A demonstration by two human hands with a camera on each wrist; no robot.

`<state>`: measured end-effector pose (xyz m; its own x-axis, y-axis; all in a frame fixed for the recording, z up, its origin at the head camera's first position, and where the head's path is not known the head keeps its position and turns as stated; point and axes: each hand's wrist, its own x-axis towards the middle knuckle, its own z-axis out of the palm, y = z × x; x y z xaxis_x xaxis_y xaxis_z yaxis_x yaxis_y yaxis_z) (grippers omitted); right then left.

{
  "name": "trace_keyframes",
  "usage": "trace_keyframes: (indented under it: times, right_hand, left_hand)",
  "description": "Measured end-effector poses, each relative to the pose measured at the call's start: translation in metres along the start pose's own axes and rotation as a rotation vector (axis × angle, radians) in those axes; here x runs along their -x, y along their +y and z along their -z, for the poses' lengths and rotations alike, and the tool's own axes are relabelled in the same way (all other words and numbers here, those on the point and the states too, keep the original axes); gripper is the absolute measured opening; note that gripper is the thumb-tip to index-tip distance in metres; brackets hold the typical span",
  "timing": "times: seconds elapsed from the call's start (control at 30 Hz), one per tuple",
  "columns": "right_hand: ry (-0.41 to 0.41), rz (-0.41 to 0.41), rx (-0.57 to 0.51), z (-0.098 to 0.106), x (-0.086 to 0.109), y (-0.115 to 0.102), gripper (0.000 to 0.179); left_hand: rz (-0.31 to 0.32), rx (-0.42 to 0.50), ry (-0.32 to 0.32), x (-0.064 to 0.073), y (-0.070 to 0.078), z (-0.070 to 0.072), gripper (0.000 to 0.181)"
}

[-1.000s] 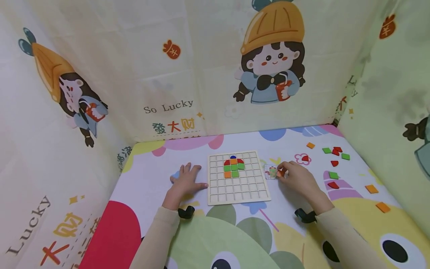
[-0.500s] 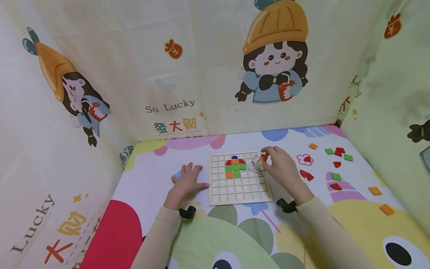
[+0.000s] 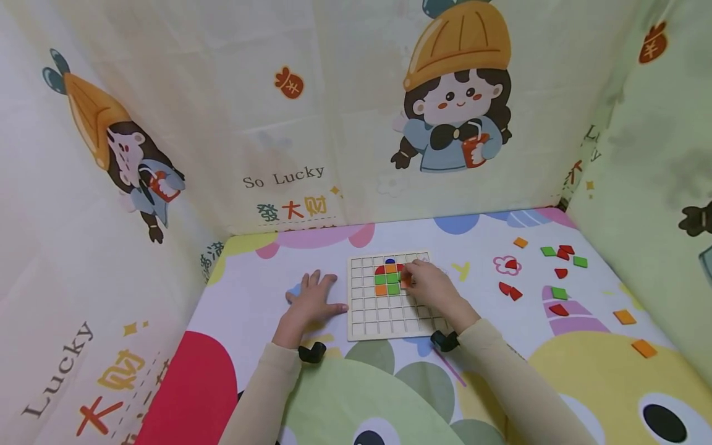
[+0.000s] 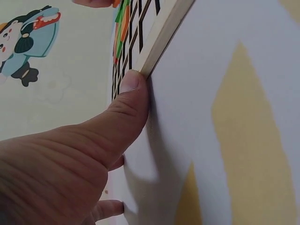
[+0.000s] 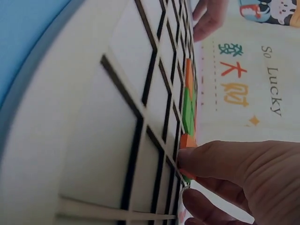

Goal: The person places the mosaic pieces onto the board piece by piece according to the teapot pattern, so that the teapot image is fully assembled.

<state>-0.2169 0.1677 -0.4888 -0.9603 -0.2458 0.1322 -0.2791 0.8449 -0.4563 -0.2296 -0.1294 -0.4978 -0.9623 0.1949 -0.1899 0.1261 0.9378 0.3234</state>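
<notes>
A pale square grid board (image 3: 371,321) lies on the table with a small pattern of blue, red, orange and green tiles (image 3: 393,278) in its upper part. My left hand (image 3: 311,298) rests on the table with its fingers spread, its thumb (image 4: 133,86) touching the board's left edge. Over the board, my right hand (image 3: 436,287) pinches an orange square tile (image 5: 188,140) at the right side of the pattern. That hand covers part of the board and its nearest tiles. The small clear printed card is mostly hidden behind the right hand.
Loose tiles lie scattered on the right side of the table, among them red pieces (image 3: 510,291), green squares (image 3: 580,262) and orange squares (image 3: 625,317). Printed cloth walls (image 3: 345,123) close off the back and sides.
My right hand has moved left from beside the board to the tile pattern, carrying the orange tile and the clear card over the board's right edge. The left hand stays in place.
</notes>
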Motion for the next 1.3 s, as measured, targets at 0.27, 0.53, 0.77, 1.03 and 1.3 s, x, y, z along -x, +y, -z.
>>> trace_keyframes:
  times: [0.27, 0.53, 0.77, 1.03, 1.3]
  right_hand:
    - [-0.044, 0.05, 0.005, 0.001, 0.002, 0.005, 0.006]
    - [-0.052, -0.005, 0.009, 0.004, -0.008, -0.002, 0.016]
    - [-0.037, -0.036, 0.007, -0.007, -0.018, 0.003, 0.018]
    - [0.001, -0.057, -0.022, 0.002, -0.01, 0.017, 0.017]
    - [-0.067, -0.311, 0.029, 0.027, 0.008, 0.049, 0.067]
  left_hand:
    - [-0.004, 0.005, 0.001, 0.002, 0.002, 0.002, 0.087]
    - [0.011, -0.007, 0.008, 0.003, 0.0, 0.002, 0.086]
    - [-0.002, -0.002, 0.0, 0.003, 0.001, 0.003, 0.086]
    - [0.001, -0.007, -0.003, 0.001, 0.002, 0.0, 0.087]
    - [-0.001, -0.007, -0.002, 0.001, 0.001, -0.001, 0.087]
